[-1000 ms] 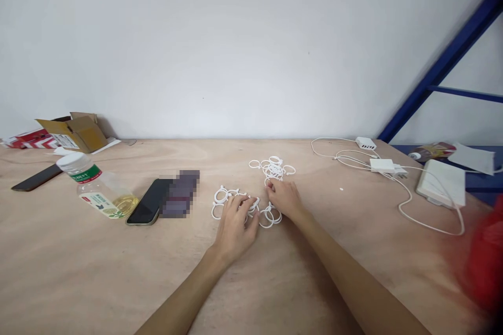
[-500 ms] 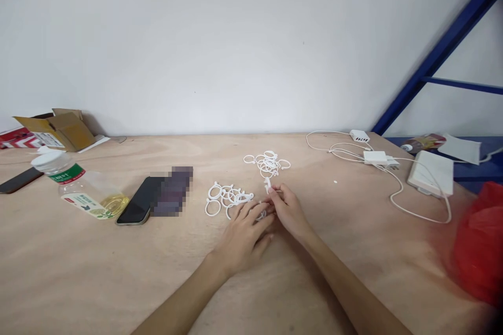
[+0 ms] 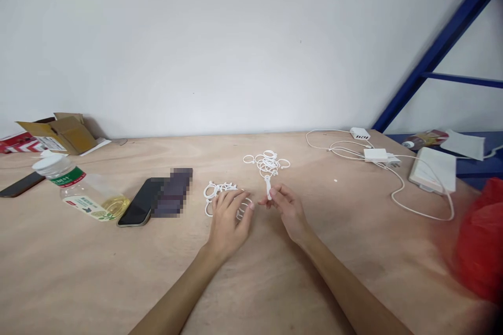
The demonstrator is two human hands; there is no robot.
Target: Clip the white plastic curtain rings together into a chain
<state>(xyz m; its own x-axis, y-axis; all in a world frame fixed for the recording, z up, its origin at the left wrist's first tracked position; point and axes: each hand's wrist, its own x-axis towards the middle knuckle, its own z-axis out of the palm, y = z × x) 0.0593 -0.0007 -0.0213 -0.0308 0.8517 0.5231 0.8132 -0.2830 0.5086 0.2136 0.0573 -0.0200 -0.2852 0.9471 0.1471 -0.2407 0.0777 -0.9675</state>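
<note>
My right hand (image 3: 290, 211) pinches a white plastic curtain ring (image 3: 268, 187) between thumb and fingers, seen nearly edge-on, its far end by the back pile. Over the nearer pile of white rings (image 3: 214, 188) lies my left hand (image 3: 228, 217), thumb apart and fingers curved across them. It hides part of that pile, and some rings show between thumb and forefinger. Farther back, a second pile of white rings (image 3: 269, 162) with small eyelets lies tangled just beyond my right fingertips.
Left stand a bottle (image 3: 74, 183) with yellow liquid, a phone (image 3: 137, 204), a blurred dark item (image 3: 173, 193) and a cardboard box (image 3: 73, 133). To the right are white cables with a charger (image 3: 375, 155), a white box (image 3: 432, 170) and a red bag (image 3: 481, 243).
My left hand has moved left, away from my right hand, pushing the near rings closer together. The ring in my right hand now stands out more clearly, turned lengthwise.
</note>
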